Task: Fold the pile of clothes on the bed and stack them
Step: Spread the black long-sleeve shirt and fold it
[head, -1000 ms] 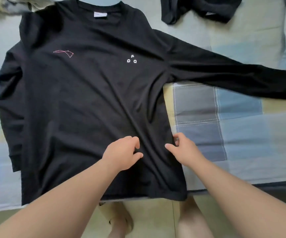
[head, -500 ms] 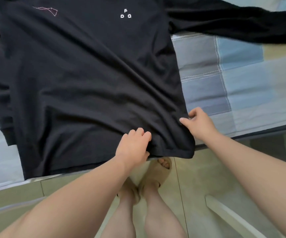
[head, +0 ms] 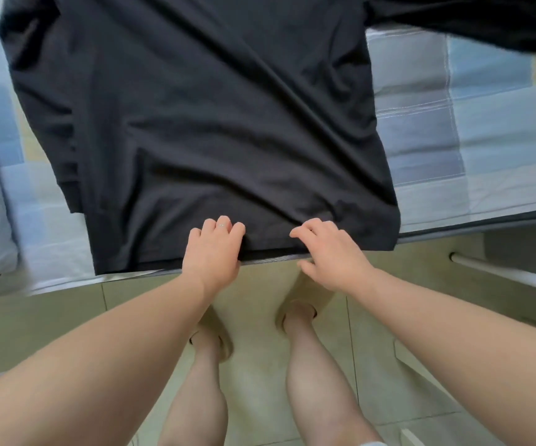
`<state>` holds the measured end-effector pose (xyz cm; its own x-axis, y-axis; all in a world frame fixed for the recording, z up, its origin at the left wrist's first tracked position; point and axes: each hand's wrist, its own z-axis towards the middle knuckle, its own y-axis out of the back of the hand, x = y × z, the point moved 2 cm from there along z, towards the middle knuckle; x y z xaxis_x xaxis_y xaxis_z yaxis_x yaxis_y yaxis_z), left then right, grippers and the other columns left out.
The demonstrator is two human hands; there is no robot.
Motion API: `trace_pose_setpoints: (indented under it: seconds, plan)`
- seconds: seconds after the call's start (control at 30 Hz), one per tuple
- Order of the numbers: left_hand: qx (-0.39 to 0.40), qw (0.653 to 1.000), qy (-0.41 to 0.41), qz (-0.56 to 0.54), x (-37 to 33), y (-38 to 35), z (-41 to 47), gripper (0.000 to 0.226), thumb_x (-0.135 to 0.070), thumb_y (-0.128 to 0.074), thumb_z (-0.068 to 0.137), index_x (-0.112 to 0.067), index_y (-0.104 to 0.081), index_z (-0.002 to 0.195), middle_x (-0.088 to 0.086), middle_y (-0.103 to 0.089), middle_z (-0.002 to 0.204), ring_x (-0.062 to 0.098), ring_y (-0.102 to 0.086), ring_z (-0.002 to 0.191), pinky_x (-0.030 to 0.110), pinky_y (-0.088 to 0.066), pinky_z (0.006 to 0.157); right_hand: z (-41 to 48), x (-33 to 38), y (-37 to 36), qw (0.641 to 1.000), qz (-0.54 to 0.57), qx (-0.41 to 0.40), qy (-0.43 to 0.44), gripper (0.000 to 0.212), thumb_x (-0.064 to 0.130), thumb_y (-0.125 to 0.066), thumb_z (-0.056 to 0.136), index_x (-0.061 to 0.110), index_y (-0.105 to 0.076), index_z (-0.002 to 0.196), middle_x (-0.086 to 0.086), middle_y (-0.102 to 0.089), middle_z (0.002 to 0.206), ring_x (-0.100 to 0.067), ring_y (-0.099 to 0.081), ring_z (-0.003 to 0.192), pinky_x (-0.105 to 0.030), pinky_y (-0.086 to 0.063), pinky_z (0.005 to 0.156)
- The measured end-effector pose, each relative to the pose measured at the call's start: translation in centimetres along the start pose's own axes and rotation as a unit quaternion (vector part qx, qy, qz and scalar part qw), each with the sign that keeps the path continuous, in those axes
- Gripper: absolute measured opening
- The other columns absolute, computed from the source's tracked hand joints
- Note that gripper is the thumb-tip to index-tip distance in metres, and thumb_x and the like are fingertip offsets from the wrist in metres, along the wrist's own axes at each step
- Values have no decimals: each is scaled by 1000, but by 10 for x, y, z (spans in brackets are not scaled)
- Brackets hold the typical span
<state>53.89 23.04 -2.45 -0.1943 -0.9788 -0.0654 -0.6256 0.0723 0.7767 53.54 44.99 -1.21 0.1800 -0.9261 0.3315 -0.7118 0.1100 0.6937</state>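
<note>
Shirt [head: 208,123], black, long-sleeved, spread flat on patchwork bed cover [head: 485,149], hem brought to the near bed edge. Left hand [head: 211,252] closed on the hem, fingers curled over the cloth. Right hand [head: 331,252] laid spread-fingered on the hem beside it. Bare cover seen right of the shirt

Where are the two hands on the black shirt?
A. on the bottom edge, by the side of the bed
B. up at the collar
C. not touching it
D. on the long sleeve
A: the left hand and right hand both rest on the black shirt at its bottom hem, along the bed edge.
</note>
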Motion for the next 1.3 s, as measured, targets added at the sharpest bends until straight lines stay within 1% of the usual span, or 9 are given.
trace_pose_setpoints:
  seconds: [0.23,0.4,0.53,0.7,0.83,0.93,1.1,1.2,1.3]
  plan:
    - [-56,998,-29,15,55,-35,-9,18,-17,-57,92,-24,-41,93,-4,-56,92,24,-40,81,34,-24,68,33,24,-25,986,-147,-45,-59,16,13,-53,93,20,-53,108,-2,-51,105,-28,-53,91,-35,-30,67]
    - [-34,991,-74,-104,70,-35,-26,8,-25,-47,100,-27,-43,94,-5,-59,102,22,-43,88,34,-29,72,29,35,-5,974,-129,52,-181,22,5,-48,88,20,-57,102,0,-55,101,-25,-52,84,-33,-41,68]
    - [-115,989,-8,-97,112,-35,-47,28,-24,-67,85,-24,-55,109,0,-53,112,26,-48,99,36,-34,76,38,91,-2,986,-134,-1,-102,29,25,-59,91,22,-51,119,0,-51,114,-26,-51,100,-37,-45,77]
    - [-134,979,122,-89,196,-47,-70,53,-13,-77,72,-22,-52,119,6,-48,128,33,-48,109,41,-40,83,70,183,-30,990,-131,-9,50,56,25,-69,81,24,-48,134,-2,-47,129,-29,-50,108,-40,-44,79]
    - [-112,976,108,-154,231,-53,-72,21,0,-54,83,-11,-50,101,11,-50,102,35,-46,83,40,-31,66,101,225,-61,979,-184,-51,70,37,16,-71,76,17,-56,109,-6,-53,104,-31,-52,86,-36,-32,61]
    - [-98,978,70,-171,230,-48,-76,20,0,-52,81,-13,-42,92,8,-44,90,32,-40,76,39,-26,62,111,238,-59,978,-171,-82,92,14,20,-65,83,16,-53,89,-4,-54,83,-31,-54,73,-34,-30,56]
    - [34,991,68,-110,222,-44,-82,13,-18,-53,92,-20,-45,102,2,-53,107,27,-48,93,36,-35,78,110,231,-44,978,-159,111,76,8,30,-44,97,24,-48,93,7,-53,92,-23,-55,95,-32,-35,67]
    - [33,965,140,-218,229,-22,-75,33,-53,-54,95,-23,-59,106,-1,-55,110,25,-55,103,40,-45,89,114,233,-20,980,-52,186,47,17,42,-53,95,29,-54,106,13,-59,100,-16,-57,99,-32,-44,73]
    - [-68,869,284,-399,254,16,-46,43,-47,-63,93,-18,-52,124,4,-53,127,26,-54,115,40,-46,93,130,240,15,987,36,152,27,20,47,-54,96,28,-57,104,14,-64,96,-12,-59,92,-34,-50,78]
